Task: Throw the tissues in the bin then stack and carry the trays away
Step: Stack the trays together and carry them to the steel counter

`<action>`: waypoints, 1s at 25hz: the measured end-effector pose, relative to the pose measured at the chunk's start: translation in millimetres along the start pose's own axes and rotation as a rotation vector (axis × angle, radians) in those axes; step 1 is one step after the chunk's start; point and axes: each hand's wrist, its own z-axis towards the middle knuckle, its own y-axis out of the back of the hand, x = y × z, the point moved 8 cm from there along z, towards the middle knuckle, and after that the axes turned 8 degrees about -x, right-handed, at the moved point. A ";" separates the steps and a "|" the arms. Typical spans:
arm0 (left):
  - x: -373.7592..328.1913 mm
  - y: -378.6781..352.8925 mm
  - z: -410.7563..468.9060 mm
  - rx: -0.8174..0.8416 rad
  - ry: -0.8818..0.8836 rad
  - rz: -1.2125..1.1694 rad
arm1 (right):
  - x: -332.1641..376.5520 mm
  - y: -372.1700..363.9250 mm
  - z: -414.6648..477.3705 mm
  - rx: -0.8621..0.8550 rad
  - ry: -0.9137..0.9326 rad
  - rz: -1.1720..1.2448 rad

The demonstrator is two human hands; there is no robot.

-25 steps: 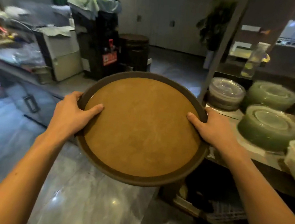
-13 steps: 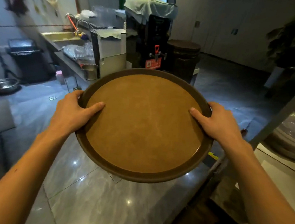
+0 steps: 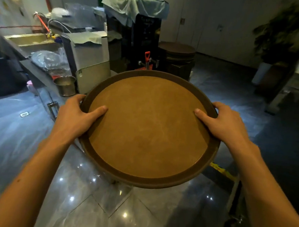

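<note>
Hands first: the left hand [image 3: 76, 115] and right hand [image 3: 224, 124] grip opposite rims of the tray [image 3: 149, 127], thumbs on top, carried level, face up; being round, it has no long axis. Since a second ago the view swung from shelves toward a tray stack [image 3: 176, 51] ahead, a likely drop-off.

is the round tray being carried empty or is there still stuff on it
Empty. The tray shows only bare brown surface inside its rim, no tissues. The left hand and right hand grip opposite edges.
</note>
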 end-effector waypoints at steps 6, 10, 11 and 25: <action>-38.4 -98.1 115.9 0.159 -0.135 -0.096 | -21.2 -11.9 73.7 -0.076 -0.171 -0.074; -63.1 -171.1 167.9 0.246 -0.174 -0.126 | -52.8 -14.9 122.6 -0.097 -0.270 -0.074; -72.1 -192.8 181.4 0.256 -0.191 -0.131 | -64.4 -17.7 138.6 -0.097 -0.295 -0.082; -185.5 -424.0 312.5 0.123 -0.114 -0.155 | -205.6 -48.5 427.0 -0.135 -0.250 0.009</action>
